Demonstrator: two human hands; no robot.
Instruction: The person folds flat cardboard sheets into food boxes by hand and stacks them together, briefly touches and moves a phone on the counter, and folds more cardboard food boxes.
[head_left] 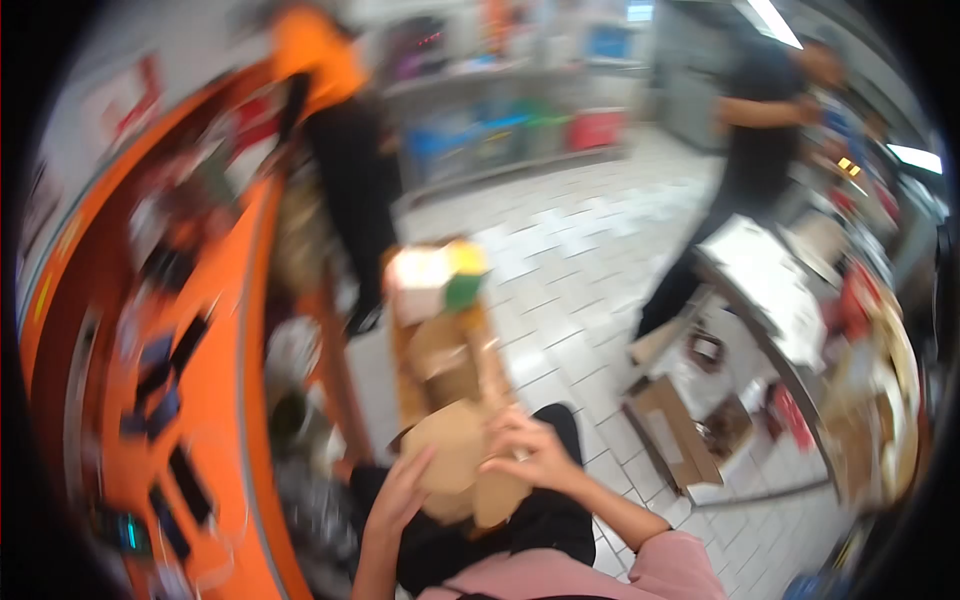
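Brown cardboard pieces (445, 460) lie over my lap, blurred by motion. My left hand (400, 490) rests against their left side, its fingers on the cardboard. On the right, my right hand (530, 450) has its fingers bent together at the edge of the cardboard; what they pinch, if anything, is too small to make out. Just beyond stands an orange-brown bench (405, 345) bearing a brown item (443, 360) and a white, yellow and green box (435, 275).
An orange counter (225, 370) with dark devices runs along the left. A person in orange (320, 65) stands ahead, another in dark clothes (765, 130) at right. A metal table (765, 275) has an open cardboard box (675, 430) on its lower shelf.
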